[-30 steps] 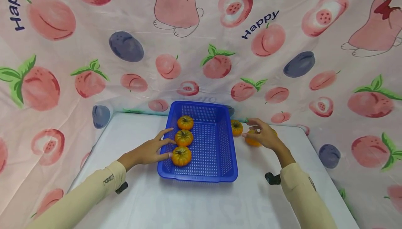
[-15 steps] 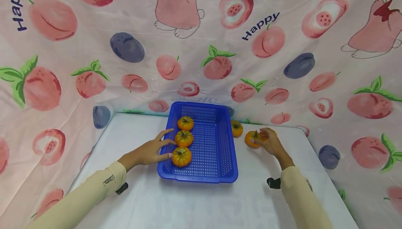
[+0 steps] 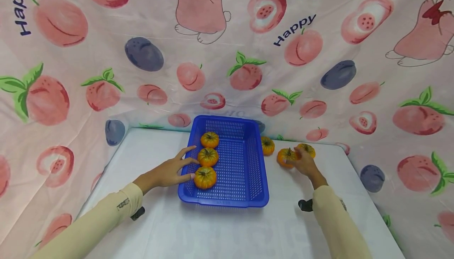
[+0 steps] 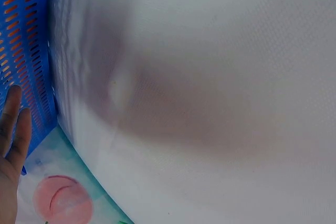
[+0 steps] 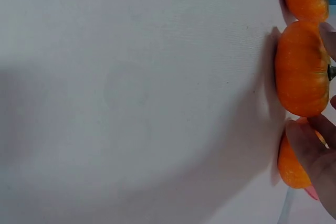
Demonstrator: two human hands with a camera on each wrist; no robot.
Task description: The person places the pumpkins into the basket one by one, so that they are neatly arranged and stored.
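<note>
Three small orange pumpkins, among them the nearest pumpkin [image 3: 205, 177], stand in a row along the left side of a blue plastic basket [image 3: 230, 202]. My left hand [image 3: 172, 171] lies at the basket's left rim, fingers spread and fairly straight. In the left wrist view its fingers [image 4: 18, 129] show against the perforated wall. Right of the basket, my right hand [image 3: 306, 163] has thumb and fingers on opposite sides of the middle loose pumpkin [image 3: 285, 157], which sits on the table. The right wrist view shows this pumpkin [image 5: 300, 69] between the digits; the palm is mostly out of frame.
One loose pumpkin [image 3: 267, 146] stands close to the basket's right wall. Another pumpkin [image 3: 307, 149] is just behind my right hand. The white table [image 3: 152, 227] ends at a fruit-printed cloth [image 3: 220, 73] hanging at the back and sides.
My right hand has come down from above the loose pumpkins, and its digits now hold the middle one. The pumpkin behind it shows more fully. The left hand has stayed at the basket.
</note>
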